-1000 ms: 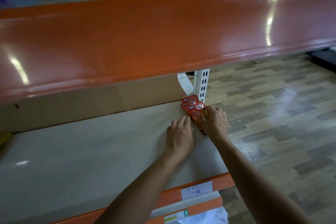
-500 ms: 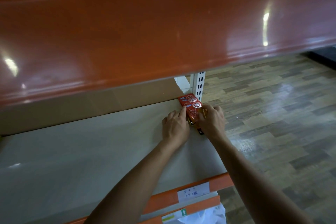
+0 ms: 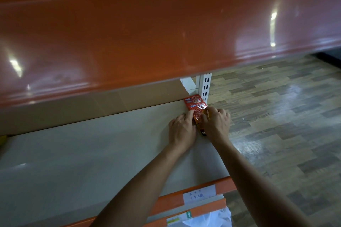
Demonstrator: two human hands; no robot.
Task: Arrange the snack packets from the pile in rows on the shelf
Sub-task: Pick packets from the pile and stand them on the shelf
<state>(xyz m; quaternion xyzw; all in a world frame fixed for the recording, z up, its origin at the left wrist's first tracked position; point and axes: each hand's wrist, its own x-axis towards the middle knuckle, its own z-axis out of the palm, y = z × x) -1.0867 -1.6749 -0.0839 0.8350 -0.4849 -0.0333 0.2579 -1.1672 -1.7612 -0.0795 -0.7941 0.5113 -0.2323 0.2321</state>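
Flat left hand (image 3: 181, 129) braces snack packets (image 3: 195, 103); right hand (image 3: 215, 123) pinches them. Open shelf (image 3: 92, 153) edge at 3 o'clock: a rightward shove could drop them.

Both arms reach forward; left grip (image 3: 181, 129) flat, right grip (image 3: 216, 123) curled.

Single head-worn wide-angle view, tilted forward and down, looking from the front edge across the shelf board (image 3: 83, 153) toward its back right corner. Very close in: the orange upper beam (image 3: 147, 33) fills the top half, with wood floor (image 3: 276, 134) at right.
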